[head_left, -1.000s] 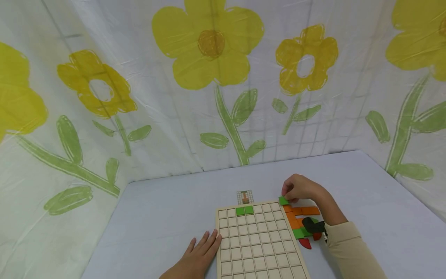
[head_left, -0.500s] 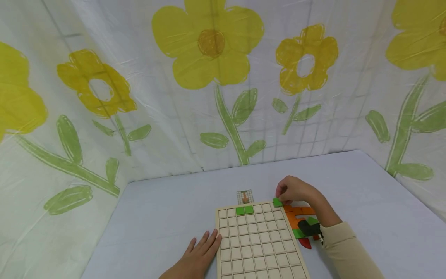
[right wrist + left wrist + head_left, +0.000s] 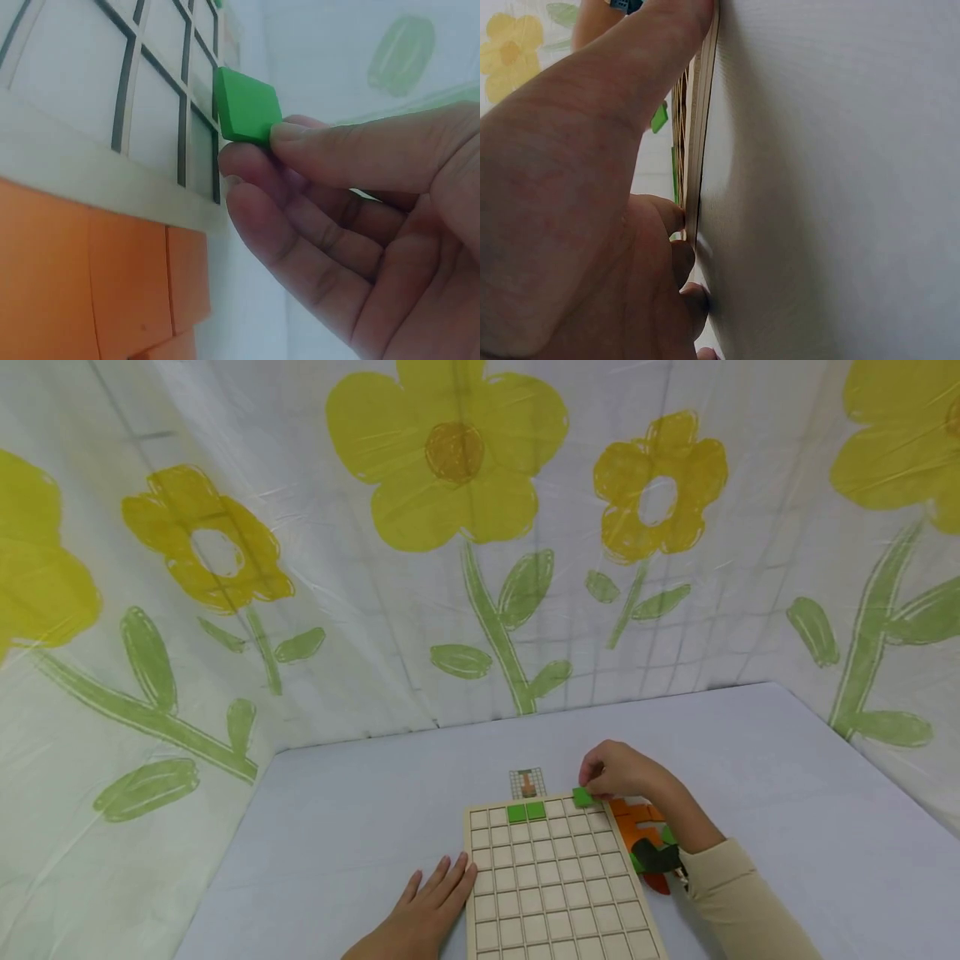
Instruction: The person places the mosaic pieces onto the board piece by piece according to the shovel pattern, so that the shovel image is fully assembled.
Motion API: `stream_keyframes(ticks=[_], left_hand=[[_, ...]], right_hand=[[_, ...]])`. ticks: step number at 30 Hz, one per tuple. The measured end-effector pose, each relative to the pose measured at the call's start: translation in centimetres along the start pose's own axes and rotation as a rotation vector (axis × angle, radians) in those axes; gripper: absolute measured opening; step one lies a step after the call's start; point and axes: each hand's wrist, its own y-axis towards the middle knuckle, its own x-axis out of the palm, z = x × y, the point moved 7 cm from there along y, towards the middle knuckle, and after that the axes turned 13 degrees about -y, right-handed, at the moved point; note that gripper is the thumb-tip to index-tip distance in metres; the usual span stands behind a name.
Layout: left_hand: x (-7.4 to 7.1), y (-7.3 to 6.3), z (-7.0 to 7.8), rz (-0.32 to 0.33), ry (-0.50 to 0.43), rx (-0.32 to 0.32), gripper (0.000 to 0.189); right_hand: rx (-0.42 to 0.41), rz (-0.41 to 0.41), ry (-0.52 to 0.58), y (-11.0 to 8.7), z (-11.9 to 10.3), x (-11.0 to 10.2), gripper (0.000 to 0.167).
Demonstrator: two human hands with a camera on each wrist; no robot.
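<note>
As my right hand [image 3: 622, 772] travels leftward, the green tile [image 3: 582, 797] comes with it, away from the far right corner of the grid board [image 3: 531, 902] and in over the right end of its top row! That brings it, I judge, nearer the two green tiles [image 3: 517, 813] sitting side by side in that same row, but it isn't seated yet; whether it touches the wood, I can't tell. My thumb and a finger pinch it near one corner, forearm angling in from the right, past the orange pieces [image 3: 135, 281] beside the board. And my left hand [image 3: 431, 906]? No change there: fingers straight and spread, back upward, fingertips at the left edge, steadying things, I reckon.
</note>
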Motion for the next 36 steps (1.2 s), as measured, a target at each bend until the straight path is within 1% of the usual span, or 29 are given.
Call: stream_keyframes(ticks=[12,20,24,32,36], left_hand=[[0.0,0.0,0.1,0.004,0.029,0.009,0.116],[0.1,0.0,0.0,0.016,0.041,0.018,0.116],[0.1,-0.1,0.2,0.021,0.040,0.029,0.116],[0.0,0.0,0.2,0.011,0.024,0.020,0.115],[0.0,-0.1,0.3,0.014,0.026,0.026,0.114]], right_hand=[[-0.022,0.008,0.015,0.3,-1.7,0.7,0.014],[-0.031,0.003,0.037,0.5,-2.1,1.6,0.014],[-0.049,0.014,0.029,0.6,-2.4,1.9,0.014],[-0.071,0.028,-0.019,0.9,-2.8,2.4,0.016],[-0.080,0.029,-0.029,0.9,-3.1,2.5,0.018]])
